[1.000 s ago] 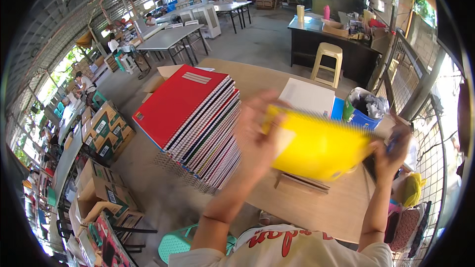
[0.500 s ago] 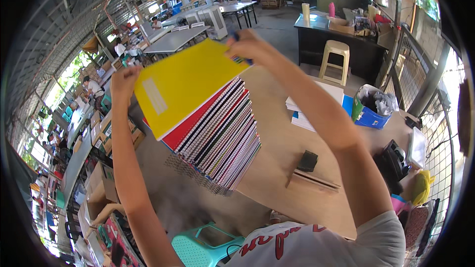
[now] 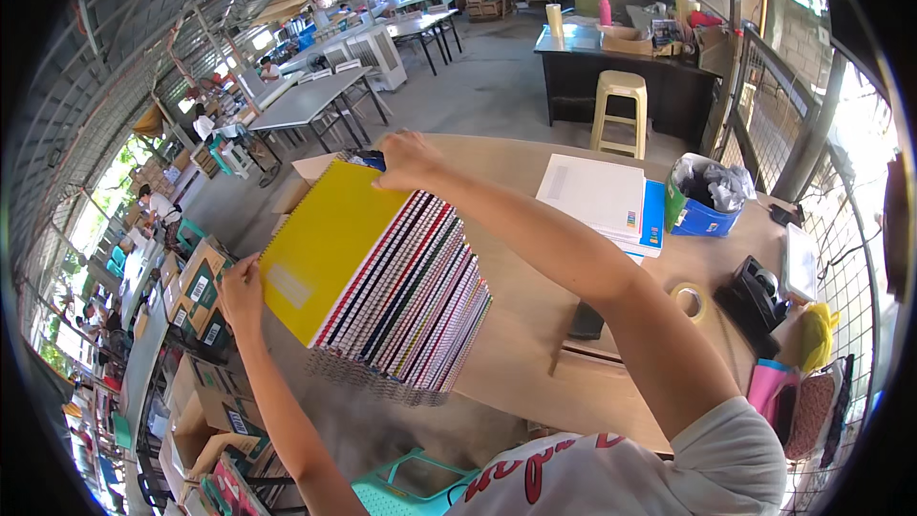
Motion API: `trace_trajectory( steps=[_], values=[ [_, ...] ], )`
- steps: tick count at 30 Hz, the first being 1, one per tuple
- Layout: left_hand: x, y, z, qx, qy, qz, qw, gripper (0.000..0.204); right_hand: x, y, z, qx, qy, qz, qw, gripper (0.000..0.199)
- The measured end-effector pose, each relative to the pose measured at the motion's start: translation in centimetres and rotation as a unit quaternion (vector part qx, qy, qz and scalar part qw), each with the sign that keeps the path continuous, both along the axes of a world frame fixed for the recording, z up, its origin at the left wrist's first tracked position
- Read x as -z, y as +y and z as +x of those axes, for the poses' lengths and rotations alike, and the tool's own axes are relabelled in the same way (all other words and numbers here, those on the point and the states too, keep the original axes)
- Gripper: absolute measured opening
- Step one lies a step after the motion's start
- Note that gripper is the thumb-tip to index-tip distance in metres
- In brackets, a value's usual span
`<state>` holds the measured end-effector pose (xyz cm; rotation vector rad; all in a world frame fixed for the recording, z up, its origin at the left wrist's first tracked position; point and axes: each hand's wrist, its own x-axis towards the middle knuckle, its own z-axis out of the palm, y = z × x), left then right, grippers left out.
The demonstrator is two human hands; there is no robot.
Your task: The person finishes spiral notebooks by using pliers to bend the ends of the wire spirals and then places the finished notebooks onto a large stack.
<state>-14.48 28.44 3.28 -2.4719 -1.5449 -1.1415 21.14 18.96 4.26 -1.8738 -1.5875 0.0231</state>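
A yellow spiral notebook lies on top of a tall slanted stack of spiral notebooks at the left end of a wooden table. My left hand grips the yellow notebook's near left edge. My right hand reaches across and holds its far corner. Both arms stretch out over the stack.
On the table lie a pile of white and blue notebooks, a blue box with a plastic bag, a tape roll, a black tape dispenser and a dark block. Cardboard boxes stand at the left. A teal stool is below.
The yellow notebook was carried from the right side of the table over to the stack and now lies flat on top of it, with both hands still on its edges.
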Motion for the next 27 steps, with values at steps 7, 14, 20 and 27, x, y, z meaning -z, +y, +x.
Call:
trace_trajectory(
  steps=[7, 14, 20, 27],
  values=[
    [-2.9, -21.5, 7.9, 0.170, -0.384, 0.216, 0.881, 0.028, 0.1, -17.6, 3.2, 0.082, 0.079, 0.334, 0.935, 0.043],
    [15.0, -18.4, 34.0, 0.463, -0.222, -0.318, 0.797, 0.036, 16.3, -42.0, 6.5, 0.300, 0.285, 0.143, 0.899, 0.038],
    [25.7, -6.9, 52.1, 0.235, 0.078, -0.392, 0.886, 0.042, 23.8, -49.4, 0.7, 0.386, 0.353, 0.072, 0.849, 0.035],
    [29.7, -7.6, 57.0, 0.234, 0.056, -0.507, 0.828, 0.038, 25.6, -53.3, -1.1, 0.482, 0.339, 0.049, 0.807, 0.041]
  ],
)
